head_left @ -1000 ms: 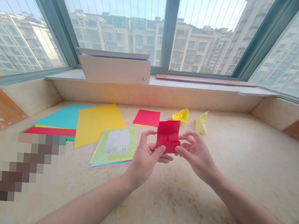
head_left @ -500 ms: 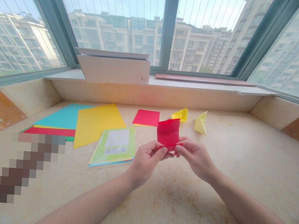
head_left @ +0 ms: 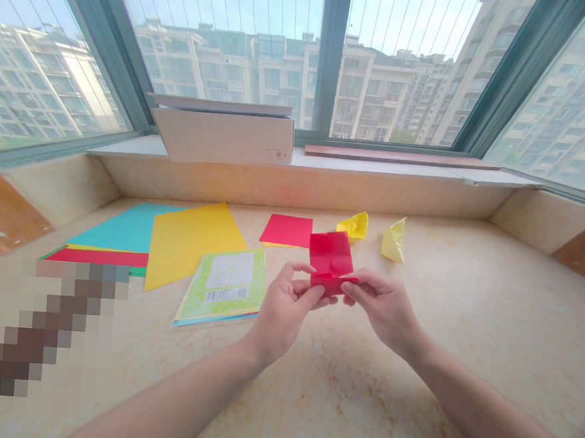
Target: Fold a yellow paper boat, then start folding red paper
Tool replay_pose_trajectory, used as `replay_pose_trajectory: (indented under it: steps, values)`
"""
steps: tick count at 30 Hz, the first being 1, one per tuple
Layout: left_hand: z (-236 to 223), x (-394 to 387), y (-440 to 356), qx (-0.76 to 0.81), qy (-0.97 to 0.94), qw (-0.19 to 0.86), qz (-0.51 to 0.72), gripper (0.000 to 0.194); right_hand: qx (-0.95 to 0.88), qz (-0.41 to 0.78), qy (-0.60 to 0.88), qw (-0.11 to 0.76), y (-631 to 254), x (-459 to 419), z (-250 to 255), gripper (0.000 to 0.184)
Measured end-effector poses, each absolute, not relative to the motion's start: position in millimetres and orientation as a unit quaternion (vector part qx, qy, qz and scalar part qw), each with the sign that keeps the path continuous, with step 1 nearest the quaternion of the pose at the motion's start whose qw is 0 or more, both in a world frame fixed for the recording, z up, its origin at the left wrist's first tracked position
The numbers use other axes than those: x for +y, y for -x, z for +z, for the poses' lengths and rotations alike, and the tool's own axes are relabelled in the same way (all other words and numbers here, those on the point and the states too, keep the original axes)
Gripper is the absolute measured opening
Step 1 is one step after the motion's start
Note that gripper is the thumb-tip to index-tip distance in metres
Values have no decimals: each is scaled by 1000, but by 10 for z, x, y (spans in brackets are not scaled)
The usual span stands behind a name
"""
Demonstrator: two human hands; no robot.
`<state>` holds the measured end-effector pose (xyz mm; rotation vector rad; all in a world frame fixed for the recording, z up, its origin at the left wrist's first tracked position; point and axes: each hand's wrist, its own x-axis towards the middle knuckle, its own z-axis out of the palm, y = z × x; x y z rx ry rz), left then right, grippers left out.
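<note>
Above the counter, a red sheet of paper [head_left: 331, 252] is held between my two hands, its near edge folded up into a flap and its far part standing up with creases. My left hand [head_left: 289, 305] pinches the flap's left end with the thumb in front; its index finger is raised off the paper. At the right end, my right hand [head_left: 379, 305] grips the flap between thumb and fingers. Just beyond the red sheet lie a folded yellow paper piece [head_left: 353, 226] and, further right, a pale yellow folded paper piece [head_left: 394, 241].
A flat red square of paper [head_left: 288, 230] lies on the stone counter [head_left: 476, 312]. To the left are a large yellow sheet [head_left: 191, 242], a blue sheet [head_left: 121, 227] and a green paper packet [head_left: 228, 284]. A white box [head_left: 228, 138] stands on the windowsill.
The flap at the red paper's near edge now stands taller and shows more of its face. My left index finger has lifted away from the sheet. Both hands stay nearly in place.
</note>
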<state>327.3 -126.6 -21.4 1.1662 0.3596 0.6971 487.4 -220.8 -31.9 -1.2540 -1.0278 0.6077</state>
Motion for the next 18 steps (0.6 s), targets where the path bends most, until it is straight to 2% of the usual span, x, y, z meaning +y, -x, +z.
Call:
replay_pose_trajectory:
  steps: [3,8,13,18]
  values:
    - [-208,-1271,-3263,157,-541,759,327,52,-455,271,534,659,-4869,-2205,-328,13]
    - [-236,-1279,-3247,158,-572,740,317,35,-477,242,538,652,-4883,-2212,-364,16]
    - [-234,-1267,-3250,167,-553,743,337,45,-506,234,544,627,-4896,-2230,-366,16]
    - [-244,-1274,-3230,162,-591,719,327,33,-520,238,541,617,-4905,-2236,-364,15]
